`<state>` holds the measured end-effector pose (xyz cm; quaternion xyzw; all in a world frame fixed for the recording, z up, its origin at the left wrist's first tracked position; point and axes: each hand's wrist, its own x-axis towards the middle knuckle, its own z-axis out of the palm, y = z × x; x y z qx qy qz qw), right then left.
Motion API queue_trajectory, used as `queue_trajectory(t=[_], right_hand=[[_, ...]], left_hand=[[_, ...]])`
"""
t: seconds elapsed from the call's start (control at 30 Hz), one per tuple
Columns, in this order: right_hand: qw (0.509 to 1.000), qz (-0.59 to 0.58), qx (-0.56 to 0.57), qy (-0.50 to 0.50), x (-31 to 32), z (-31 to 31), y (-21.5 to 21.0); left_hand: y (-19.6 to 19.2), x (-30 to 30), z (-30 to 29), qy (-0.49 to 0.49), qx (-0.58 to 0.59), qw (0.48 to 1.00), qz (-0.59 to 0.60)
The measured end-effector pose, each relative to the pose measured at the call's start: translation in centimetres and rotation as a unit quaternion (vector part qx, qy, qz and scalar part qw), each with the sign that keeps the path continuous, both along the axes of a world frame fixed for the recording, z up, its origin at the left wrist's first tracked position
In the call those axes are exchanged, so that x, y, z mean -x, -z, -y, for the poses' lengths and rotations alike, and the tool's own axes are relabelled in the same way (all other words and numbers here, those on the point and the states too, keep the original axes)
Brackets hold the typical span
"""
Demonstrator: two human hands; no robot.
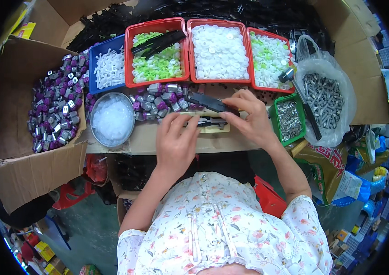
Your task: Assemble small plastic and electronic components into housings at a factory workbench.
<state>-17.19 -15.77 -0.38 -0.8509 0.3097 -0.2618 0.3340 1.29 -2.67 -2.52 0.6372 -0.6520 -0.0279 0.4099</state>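
From my feed, left hand (175,140) pins the small black assembly (212,122) flat on the table (144,137), while right hand (249,117) pinches a black strip (208,102) at 12 o'clock above it, lined up.

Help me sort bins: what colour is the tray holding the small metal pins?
Green tray, clearest in the head view.

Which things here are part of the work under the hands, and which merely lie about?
In the work: left hand and right hand on the small black assembly; long black part by the right fingers.
Lying about: hammer, bag of metal pins, round bowl of clear bits, cardboard box.
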Motion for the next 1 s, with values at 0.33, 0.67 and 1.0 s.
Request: queue_trajectory(t=[0.33,0.67,1.0], right_hand=[[1.000,-0.015,-0.009,0.018,1.1,-0.7,0.9],[0.993,-0.019,0.074,-0.084,-0.2,-0.5,1.1],[0.980,-0.112,0.117,-0.115,-1.2,-0.8,0.5]], left_hand=[[1.3,0.6,0.5,0.013,-0.032,0.997,0.064],[0.1,-2.7,-2.4,-0.096,0.043,0.994,0.015],[0.3,-2.9,-2.4,-0.091,0.033,0.995,-0.015]])
